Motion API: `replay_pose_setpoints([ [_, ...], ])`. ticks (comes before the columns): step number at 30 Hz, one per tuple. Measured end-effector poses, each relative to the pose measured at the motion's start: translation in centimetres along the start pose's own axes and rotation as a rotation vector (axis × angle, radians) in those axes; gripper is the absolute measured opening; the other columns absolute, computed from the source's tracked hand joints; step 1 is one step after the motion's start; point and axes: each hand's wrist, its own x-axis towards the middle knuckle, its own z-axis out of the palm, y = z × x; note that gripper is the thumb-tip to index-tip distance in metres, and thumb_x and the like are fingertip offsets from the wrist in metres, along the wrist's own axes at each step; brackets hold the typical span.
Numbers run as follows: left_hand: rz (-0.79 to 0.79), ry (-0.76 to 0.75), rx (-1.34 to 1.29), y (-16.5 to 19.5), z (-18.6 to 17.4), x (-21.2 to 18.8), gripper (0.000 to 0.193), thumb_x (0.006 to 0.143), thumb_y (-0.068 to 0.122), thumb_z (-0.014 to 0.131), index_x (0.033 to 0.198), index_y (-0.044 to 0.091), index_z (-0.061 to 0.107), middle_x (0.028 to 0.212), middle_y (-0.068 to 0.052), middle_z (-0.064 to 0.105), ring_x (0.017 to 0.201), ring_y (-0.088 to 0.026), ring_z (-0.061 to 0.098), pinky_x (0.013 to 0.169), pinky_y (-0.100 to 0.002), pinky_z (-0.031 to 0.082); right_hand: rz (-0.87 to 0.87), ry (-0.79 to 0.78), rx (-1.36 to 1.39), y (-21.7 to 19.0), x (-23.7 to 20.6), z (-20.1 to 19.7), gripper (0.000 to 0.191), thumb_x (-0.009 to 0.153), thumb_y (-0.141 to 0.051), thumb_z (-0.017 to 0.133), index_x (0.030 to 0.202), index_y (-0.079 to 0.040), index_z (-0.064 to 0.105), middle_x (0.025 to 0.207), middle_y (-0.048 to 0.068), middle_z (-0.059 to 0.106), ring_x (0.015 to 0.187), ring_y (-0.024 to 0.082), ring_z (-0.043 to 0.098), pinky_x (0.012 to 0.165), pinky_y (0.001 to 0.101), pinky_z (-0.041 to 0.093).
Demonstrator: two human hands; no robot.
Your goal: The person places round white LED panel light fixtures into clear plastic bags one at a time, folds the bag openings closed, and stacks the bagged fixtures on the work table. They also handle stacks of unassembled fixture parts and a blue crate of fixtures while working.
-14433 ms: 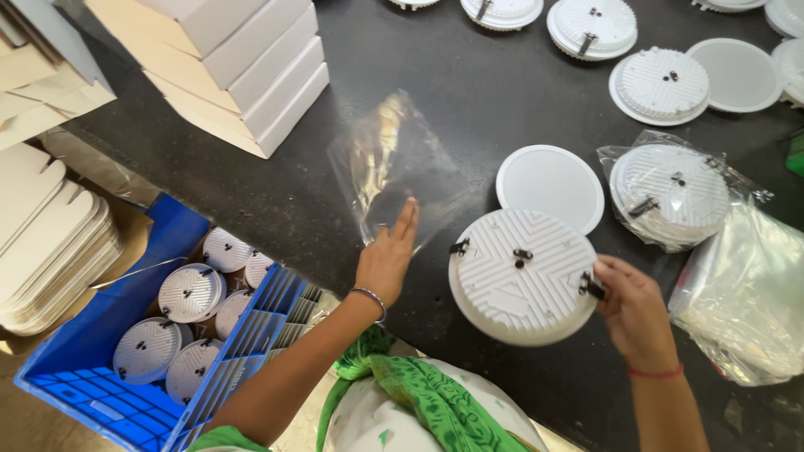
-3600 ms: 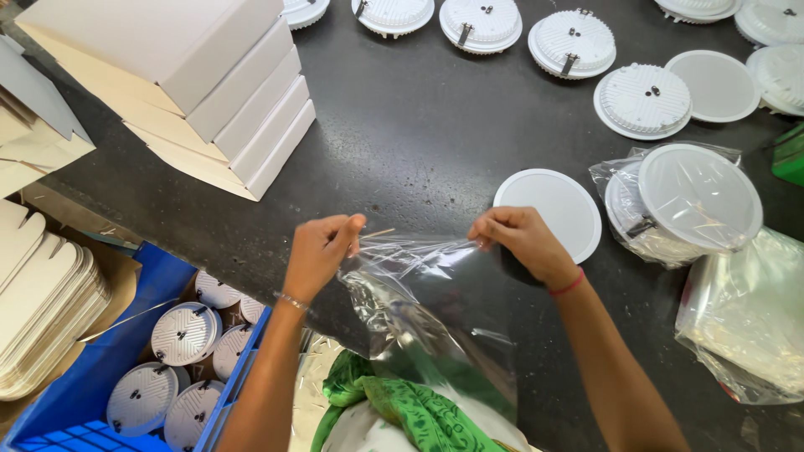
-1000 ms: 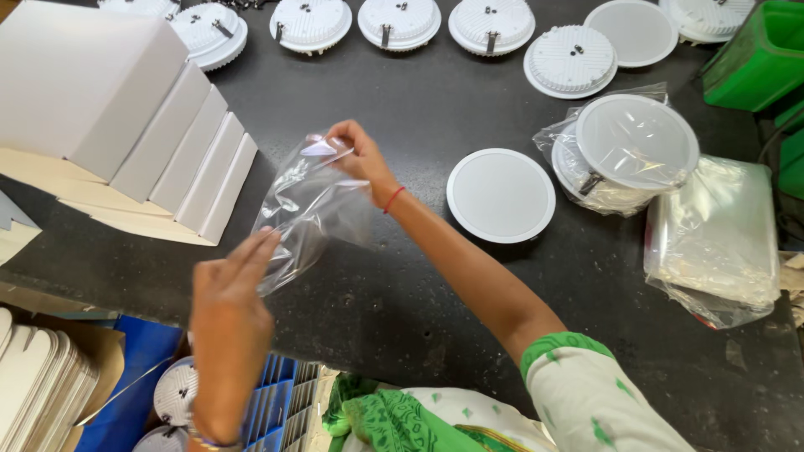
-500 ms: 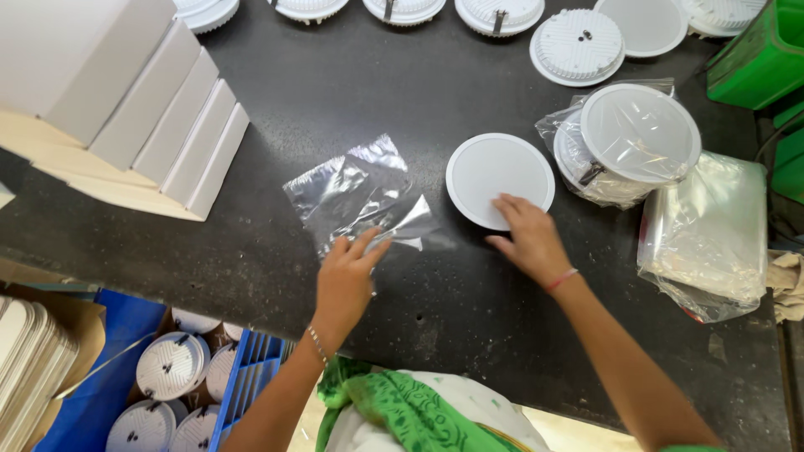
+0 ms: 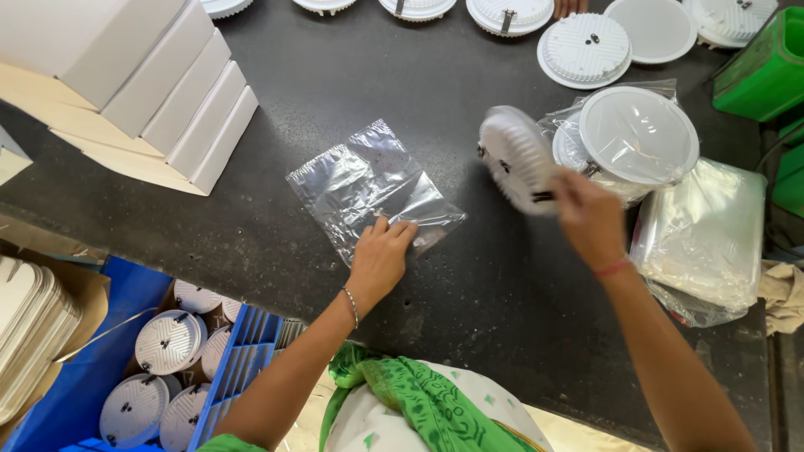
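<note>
Two hands are busy on the dark table [image 5: 251, 243], and I watch them from above. My left hand [image 5: 381, 255] lies flat on the near edge of a clear plastic bag [image 5: 368, 188], fingers spread and pressing down, not closed around anything. The bag lies flat on the table, right in front of me, with most of it stretching away from my fingertips. My right hand [image 5: 586, 218] is lifted above the table, to the right of the bag and well apart from it. It is closed on a round white lamp [image 5: 515, 159], pinching it at the near rim. The lamp is tipped up on its edge, so I see its ribbed back, and it looks a bit blurry. It sticks out to the left of my fingers, toward the bag, but does not touch it. Just behind the lamp sits another lamp already wrapped in plastic [image 5: 636, 138]. A pile of clear bags [image 5: 703, 234] lies to the right. White boxes [image 5: 159, 92] sit at the far left, and a blue bin [image 5: 109, 360] of lamps is down by my left arm.
</note>
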Motion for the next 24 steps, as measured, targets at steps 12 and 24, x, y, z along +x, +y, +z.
replay_pose_setpoints([
  [12, -0.083, -0.106, -0.074, 3.2, 1.3, 2.5, 0.047, 0.073, -0.009, 0.063, 0.117, 0.008, 0.056, 0.109, -0.01, 0.062, 0.101, -0.031, 0.063, 0.079, -0.039, 0.056, 0.815, -0.083, 1.263, 4.8, -13.6, -3.8, 0.025, 0.105, -0.014, 0.057, 0.122, 0.001, 0.068, 0.1, 0.004, 0.073, 0.081, 0.011, 0.067, 0.071, 0.0282, 0.056],
  [24, -0.126, -0.156, -0.181, 3.9, 1.9, 2.6, 0.036, 0.085, 0.001, 0.06, 0.122, 0.004, 0.057, 0.097, -0.013, 0.066, 0.092, -0.035, 0.067, 0.072, -0.045, 0.056, 0.903, -0.149, 1.186, 0.8, -14.3, 2.3, 0.025, 0.102, -0.019, 0.056, 0.117, -0.003, 0.068, 0.1, 0.005, 0.074, 0.081, 0.016, 0.071, 0.074, 0.0345, 0.06],
])
